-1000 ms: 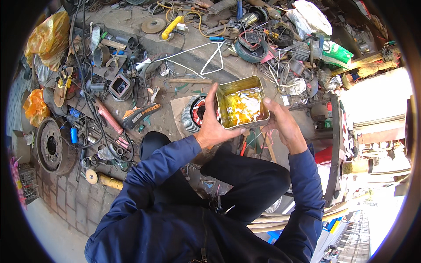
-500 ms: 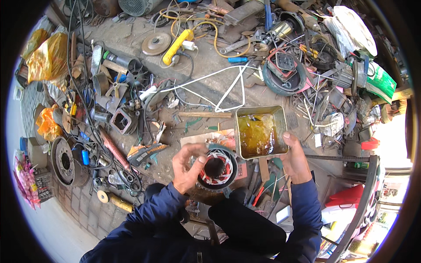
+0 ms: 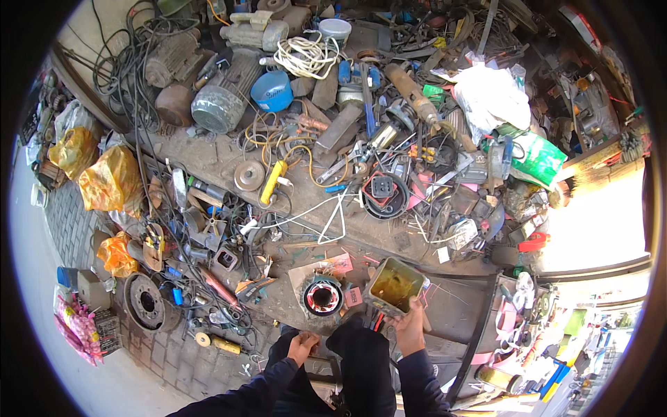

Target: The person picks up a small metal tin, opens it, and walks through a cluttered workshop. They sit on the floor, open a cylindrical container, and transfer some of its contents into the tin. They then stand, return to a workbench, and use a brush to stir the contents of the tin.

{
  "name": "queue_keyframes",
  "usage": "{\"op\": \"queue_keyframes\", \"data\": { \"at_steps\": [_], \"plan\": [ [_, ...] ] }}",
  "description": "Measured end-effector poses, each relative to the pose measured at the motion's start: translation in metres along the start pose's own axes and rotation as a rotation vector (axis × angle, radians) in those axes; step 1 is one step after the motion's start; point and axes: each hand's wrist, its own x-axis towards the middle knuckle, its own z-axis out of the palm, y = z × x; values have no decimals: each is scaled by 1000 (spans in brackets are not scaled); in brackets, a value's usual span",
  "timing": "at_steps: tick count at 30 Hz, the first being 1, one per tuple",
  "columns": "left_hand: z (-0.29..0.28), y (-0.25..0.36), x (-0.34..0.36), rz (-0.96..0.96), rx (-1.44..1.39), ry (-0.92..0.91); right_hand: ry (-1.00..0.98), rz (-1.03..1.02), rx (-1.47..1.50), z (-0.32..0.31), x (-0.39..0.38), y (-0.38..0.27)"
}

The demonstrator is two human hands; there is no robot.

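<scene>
My right hand [image 3: 410,328] grips the near corner of a square metal tin [image 3: 396,285] with yellowish liquid inside, held low over the ground. Just left of the tin, a round motor stator [image 3: 323,296] with reddish copper windings lies on a piece of cardboard [image 3: 300,275]. My left hand [image 3: 302,345] rests by my dark-trousered knee [image 3: 361,347], below the stator and apart from it, with nothing in it.
The ground ahead is littered with tools, cables and scrap: a yellow-handled tool [image 3: 272,182], a grey electric motor [image 3: 221,97], a blue bowl [image 3: 272,90], white wire [image 3: 326,215], orange bags [image 3: 111,179], a brake disc [image 3: 147,301] and a metal frame [image 3: 486,326] at right.
My left hand has let go of the stator, which now lies on the cardboard, and drawn back to my knee. The view has risen; my right hand still holds the tin.
</scene>
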Motion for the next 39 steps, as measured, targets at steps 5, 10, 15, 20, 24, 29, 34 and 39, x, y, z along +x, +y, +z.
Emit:
{"op": "queue_keyframes", "data": {
  "at_steps": [5,10,15,20,24,29,34,39],
  "plan": [
    [43,148,-85,-191,-377,-424,-71,216,37,20,-90,-21],
    [98,253,-142,-209,-315,-424,-193,171,35,42,-126,-74],
    [143,319,-191,-144,-153,-386,-403,167,-109,54,-128,-142],
    [176,361,-225,-59,-107,-358,-474,137,-229,73,-133,-211],
    [199,401,-238,27,-111,-285,-528,43,-324,107,-126,-263],
    [205,455,-223,161,-86,-193,-634,142,-422,157,-84,-313],
    [198,526,-153,241,-209,-203,-523,196,-614,200,40,-368],
    [188,636,-57,169,-261,-248,-171,-8,-781,161,167,-454]
  ]
}}
